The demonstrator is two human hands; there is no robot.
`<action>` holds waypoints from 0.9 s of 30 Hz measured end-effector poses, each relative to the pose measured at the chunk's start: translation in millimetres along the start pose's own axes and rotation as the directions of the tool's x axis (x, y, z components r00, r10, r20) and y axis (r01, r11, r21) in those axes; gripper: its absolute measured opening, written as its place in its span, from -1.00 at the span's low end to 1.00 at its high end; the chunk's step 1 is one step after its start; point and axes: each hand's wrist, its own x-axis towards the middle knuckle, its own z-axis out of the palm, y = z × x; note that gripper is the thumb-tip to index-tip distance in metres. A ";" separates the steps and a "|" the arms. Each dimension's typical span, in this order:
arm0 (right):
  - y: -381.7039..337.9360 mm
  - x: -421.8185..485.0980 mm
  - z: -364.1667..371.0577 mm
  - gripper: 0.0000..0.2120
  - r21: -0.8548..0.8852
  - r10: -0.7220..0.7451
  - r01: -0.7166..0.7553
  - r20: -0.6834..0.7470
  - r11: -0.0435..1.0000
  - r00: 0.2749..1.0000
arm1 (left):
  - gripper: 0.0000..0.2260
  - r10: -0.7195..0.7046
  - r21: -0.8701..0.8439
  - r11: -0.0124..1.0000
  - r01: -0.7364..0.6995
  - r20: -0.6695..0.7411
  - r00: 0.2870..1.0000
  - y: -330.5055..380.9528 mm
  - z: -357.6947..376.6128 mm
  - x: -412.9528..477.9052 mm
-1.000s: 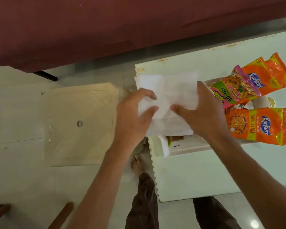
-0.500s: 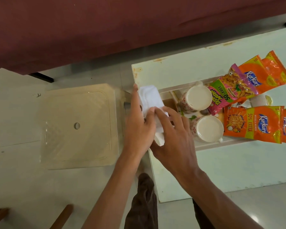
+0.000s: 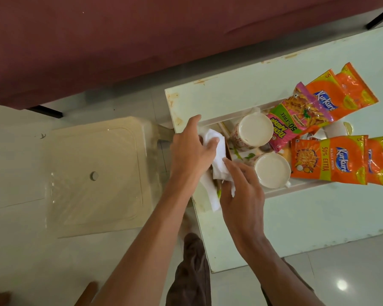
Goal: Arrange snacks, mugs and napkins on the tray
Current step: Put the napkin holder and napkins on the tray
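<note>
A folded white napkin (image 3: pixel 219 160) lies at the left end of the white tray (image 3: pixel 281 191). My left hand (image 3: pixel 190 151) grips its upper part with thumb and fingers. My right hand (image 3: pixel 241 186) presses its lower part with the fingertips. Another white napkin (image 3: pixel 212 199) hangs over the tray's left edge below. Two white mugs (image 3: pixel 255 128) (image 3: pixel 272 170) stand upside down in the tray. A pink and green snack packet (image 3: pixel 296 120) and orange snack packets (image 3: pixel 327 160) (image 3: pixel 341 96) lie across the tray's right part.
The tray sits on a pale green table (image 3: pixel 318 217). A cream plastic stool (image 3: pixel 93 173) stands on the floor to the left. A dark red sofa (image 3: pixel 119 40) fills the top. My leg (image 3: pixel 190 272) is below the table edge.
The napkin was spread open in both hands, then folded smaller. Both hands have lowered it onto the left end of the tray, uncovering the mugs.
</note>
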 end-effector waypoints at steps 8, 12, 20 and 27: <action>8.5 1.8 -0.5 -0.55 -0.150 0.070 -0.068 0.013 0.986 0.997 | -0.48 0.043 0.066 0.997 -0.043 0.007 0.999 7.5 20.1 6.7; 7.8 1.7 -3.5 -0.60 -0.241 0.059 -0.056 0.005 0.969 0.998 | -0.50 0.065 0.130 0.989 -0.064 -0.009 0.998 14.7 23.2 5.6; 1.0 10.6 -10.1 -0.63 -0.345 0.082 -0.069 0.022 0.936 0.996 | -0.67 0.080 0.160 0.985 -0.071 -0.052 0.995 19.1 18.1 6.0; 2.5 10.5 -14.1 -0.72 -0.362 0.065 -0.040 0.057 0.931 0.996 | -0.81 -0.111 -0.063 0.992 0.109 -0.037 0.993 -2.9 14.7 -0.9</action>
